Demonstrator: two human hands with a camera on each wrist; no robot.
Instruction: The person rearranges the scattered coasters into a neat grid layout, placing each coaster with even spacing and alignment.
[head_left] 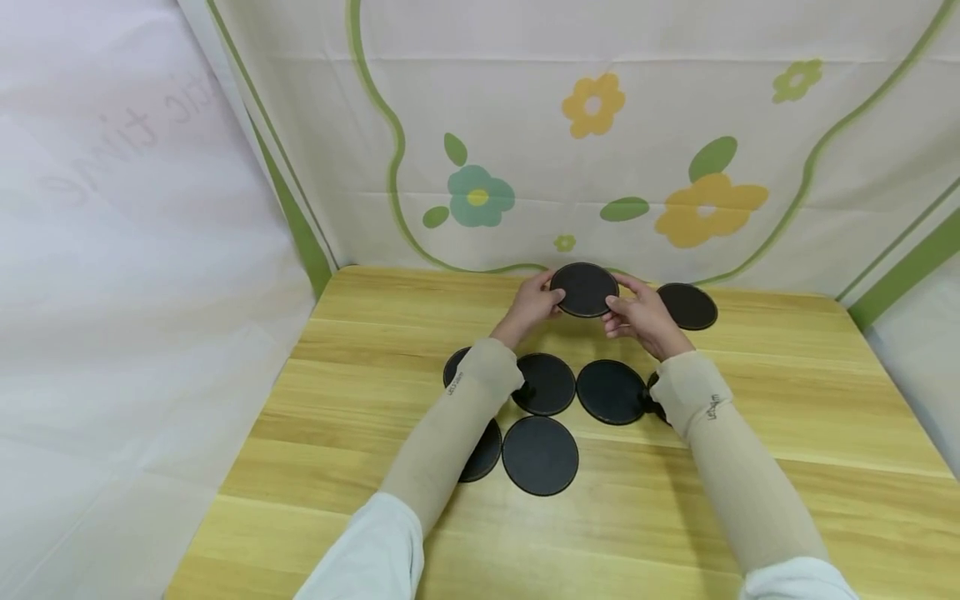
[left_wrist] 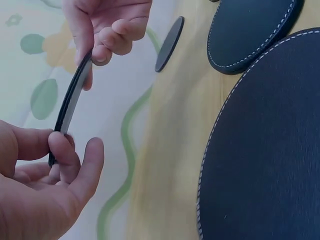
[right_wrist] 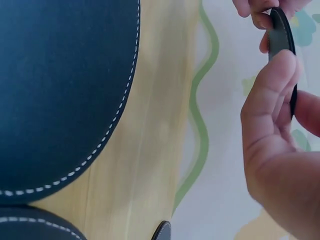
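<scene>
A round black coaster (head_left: pixel 585 290) is held up between both hands above the far part of the wooden table. My left hand (head_left: pixel 534 302) pinches its left edge, thumb on the near face and fingers behind. On the opposite edge, my right hand (head_left: pixel 637 312) grips it with thumb and fingers. Seen edge-on in the left wrist view, the coaster (left_wrist: pixel 72 102) is thin, with a dark stitched rim. The right wrist view also shows this coaster (right_wrist: pixel 281 42) between the fingers of both hands, clear of the tabletop.
On the table (head_left: pixel 360 333) several more black coasters lie flat: one (head_left: pixel 686 307) by the right hand, a middle row including one (head_left: pixel 611 392) under the arms, and a nearer pair including one (head_left: pixel 540 456). Sleeves partly cover some. A flower-printed cloth (head_left: pixel 525 100) hangs behind the far edge.
</scene>
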